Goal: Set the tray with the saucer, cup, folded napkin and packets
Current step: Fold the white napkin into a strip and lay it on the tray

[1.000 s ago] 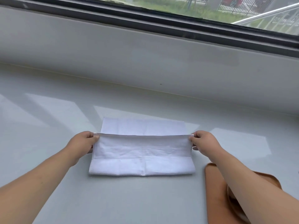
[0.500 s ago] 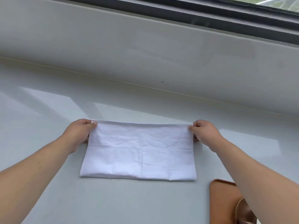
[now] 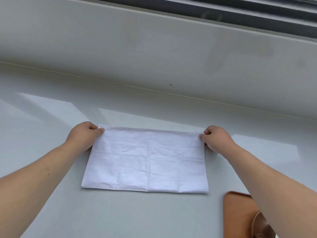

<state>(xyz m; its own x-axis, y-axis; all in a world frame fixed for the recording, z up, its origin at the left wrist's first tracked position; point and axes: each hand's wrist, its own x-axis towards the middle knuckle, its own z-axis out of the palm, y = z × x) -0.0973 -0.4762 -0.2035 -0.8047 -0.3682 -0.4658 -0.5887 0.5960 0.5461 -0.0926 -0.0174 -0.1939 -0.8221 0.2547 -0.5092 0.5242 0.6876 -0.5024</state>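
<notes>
A white cloth napkin (image 3: 147, 160) lies folded in half on the pale grey counter, its two far edges lined up. My left hand (image 3: 84, 134) pinches the far left corner. My right hand (image 3: 216, 138) pinches the far right corner. At the lower right a brown tray (image 3: 238, 213) shows one rounded corner, partly hidden by my right forearm. On it sits a brown round piece (image 3: 262, 225), either the saucer or the cup; too little shows to tell which. No packets are in view.
A grey wall panel (image 3: 154, 54) rises along the back of the counter (image 3: 51, 117), with a dark window frame (image 3: 223, 12) above it.
Both hands carried the napkin's near edge away from me and laid it on the far edge, closing the fold. The camera tilted down, so the window has left the view.
</notes>
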